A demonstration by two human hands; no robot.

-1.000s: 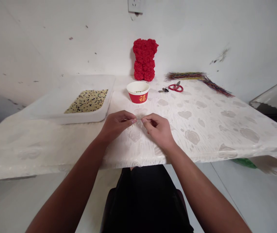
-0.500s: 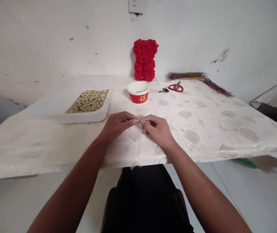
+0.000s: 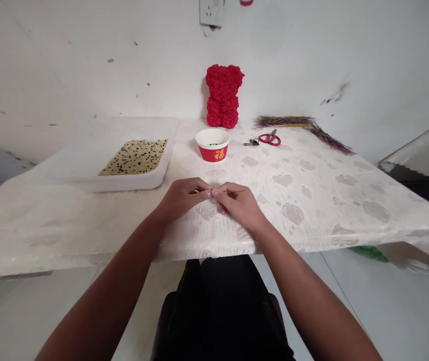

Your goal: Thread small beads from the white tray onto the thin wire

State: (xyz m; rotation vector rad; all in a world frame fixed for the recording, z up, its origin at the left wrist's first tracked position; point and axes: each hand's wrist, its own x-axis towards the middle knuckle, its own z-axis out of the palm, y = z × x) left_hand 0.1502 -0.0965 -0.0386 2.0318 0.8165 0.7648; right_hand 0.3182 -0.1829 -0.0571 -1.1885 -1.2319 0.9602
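My left hand [image 3: 186, 198] and my right hand [image 3: 239, 201] meet fingertip to fingertip above the near part of the table. Thumb and forefinger of each are pinched together, and whatever lies between them is too small and covered to name. Just beyond them stands a red and white paper bowl [image 3: 213, 153] with a gold character on its side and some small dark bits inside. To the left, a translucent plastic tray [image 3: 131, 184] holds a spread of small yellow and black pieces [image 3: 135, 158].
Behind the bowl, a red bear made of roses [image 3: 223, 98] leans by the wall. Right of the bowl lie keys [image 3: 252, 143] and red-handled scissors [image 3: 270, 139]. Bundles of thin coloured wires [image 3: 285, 121] rest along the back. A patterned cloth [image 3: 312, 220] covers the table.
The fingertips have drawn closer together, and the small pale piece seen between them before is now covered. The view has shifted slightly.
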